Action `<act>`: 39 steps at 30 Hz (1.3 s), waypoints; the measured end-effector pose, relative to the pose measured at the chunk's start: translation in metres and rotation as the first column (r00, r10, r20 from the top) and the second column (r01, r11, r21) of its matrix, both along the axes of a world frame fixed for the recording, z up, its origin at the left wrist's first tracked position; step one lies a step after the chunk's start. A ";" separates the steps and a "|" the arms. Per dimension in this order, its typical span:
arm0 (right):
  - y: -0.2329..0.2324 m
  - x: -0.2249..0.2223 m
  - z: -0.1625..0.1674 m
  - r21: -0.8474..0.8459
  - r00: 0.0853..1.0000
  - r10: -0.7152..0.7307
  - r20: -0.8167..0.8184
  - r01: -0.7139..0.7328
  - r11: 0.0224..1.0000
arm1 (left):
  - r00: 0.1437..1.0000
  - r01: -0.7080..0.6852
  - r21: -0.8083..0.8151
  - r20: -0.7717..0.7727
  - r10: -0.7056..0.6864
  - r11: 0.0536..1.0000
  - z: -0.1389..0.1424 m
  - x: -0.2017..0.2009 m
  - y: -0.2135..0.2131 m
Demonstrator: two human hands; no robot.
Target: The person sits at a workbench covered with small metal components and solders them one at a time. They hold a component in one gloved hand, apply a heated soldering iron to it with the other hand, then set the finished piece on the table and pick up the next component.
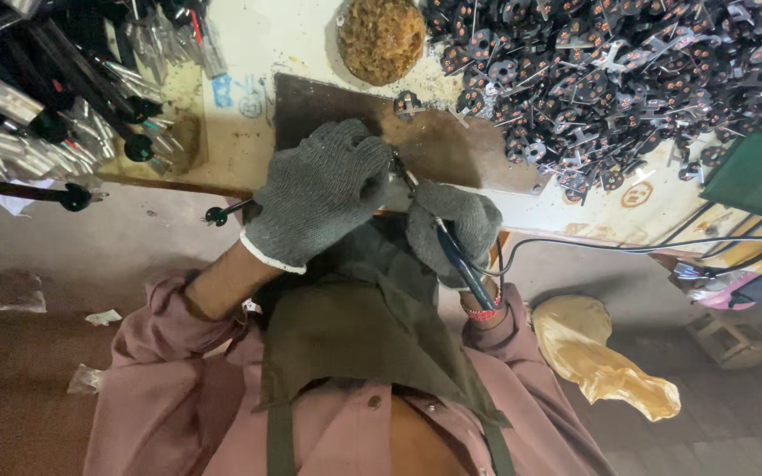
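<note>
Left hand [319, 189]: grey knit glove, closed over a small metal part, mostly hidden; thin black rod w/ round knob [215, 215] sticks out just left of it. Right hand [453, 225]: gloved, touching left hand, wrapped around blue-handled soldering iron [460, 264]; tip points up betw. both hands, cable [628, 245] runs off to the right. Brown work plate [451, 145] on bench [266, 44] lies directly beyond both hands. Round brown fibre pad [382, 37] beyond plate. Heap of dark metal parts w/ copper spots [610, 75] up and right of right hand.
</note>
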State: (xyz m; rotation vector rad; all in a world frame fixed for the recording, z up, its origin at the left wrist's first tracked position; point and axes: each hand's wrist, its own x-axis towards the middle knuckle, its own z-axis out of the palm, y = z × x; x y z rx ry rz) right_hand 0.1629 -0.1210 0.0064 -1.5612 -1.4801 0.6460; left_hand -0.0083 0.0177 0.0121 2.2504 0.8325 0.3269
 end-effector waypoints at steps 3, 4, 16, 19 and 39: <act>-0.003 0.001 0.000 -0.004 1.000 0.002 0.006 -0.002 1.000 | 1.000 -0.008 0.008 -0.003 0.008 1.000 0.000 0.001 0.001; -0.003 0.001 0.000 -0.004 1.000 -0.004 0.003 0.004 1.000 | 1.000 -0.001 -0.003 0.000 0.001 1.000 0.001 0.001 0.002; -0.002 0.007 -0.003 -0.035 1.000 0.004 -0.027 -0.005 0.999 | 0.998 0.023 -0.057 -0.056 -0.026 0.998 0.002 0.001 0.002; -0.007 0.005 -0.006 -0.056 0.999 -0.025 -0.038 0.023 0.998 | 0.998 0.018 -0.059 -0.063 -0.021 0.998 0.002 0.001 0.002; 0.045 -0.006 0.003 0.063 0.926 -0.269 0.265 0.262 0.963 | 0.994 -0.102 0.027 0.033 0.101 0.994 0.005 -0.018 0.010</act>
